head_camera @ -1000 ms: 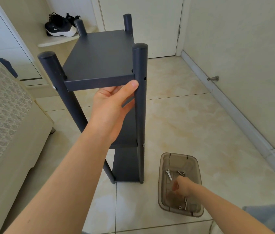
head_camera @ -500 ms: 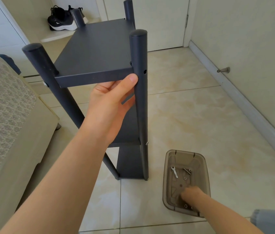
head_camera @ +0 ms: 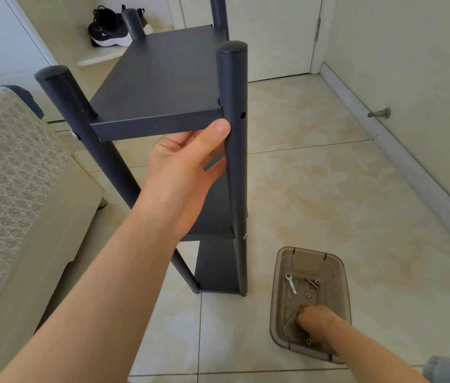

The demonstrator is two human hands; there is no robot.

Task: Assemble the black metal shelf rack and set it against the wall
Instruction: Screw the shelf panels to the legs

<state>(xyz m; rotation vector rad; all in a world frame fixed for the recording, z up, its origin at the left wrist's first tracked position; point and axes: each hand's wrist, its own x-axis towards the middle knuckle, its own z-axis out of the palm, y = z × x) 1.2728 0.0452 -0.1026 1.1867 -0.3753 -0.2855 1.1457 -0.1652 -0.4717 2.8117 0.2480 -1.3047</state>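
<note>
Rack: black shelf rack [head_camera: 215, 269] stands upright on the tile floor [head_camera: 328, 189], in the middle and up toward 12 o'clock, well apart from the wall [head_camera: 411, 51] at 2 o'clock.
Left hand: left hand [head_camera: 185, 167] holds the front edge of the top shelf [head_camera: 163, 87]. The thumb is just beside the front post [head_camera: 232, 78] and the fingers are under the shelf. The grip is wrapped on the rack.
Right hand: right hand [head_camera: 312, 319] reaches down into the clear box [head_camera: 337, 272] at 5 o'clock. Cannot tell if its grip holds anything.
Box: small wrench [head_camera: 291, 283] and little metal bits [head_camera: 308, 294] lie inside.
Around: bed [head_camera: 11, 161] at 9 o'clock, black shoes [head_camera: 107, 29] at 11 o'clock.
</note>
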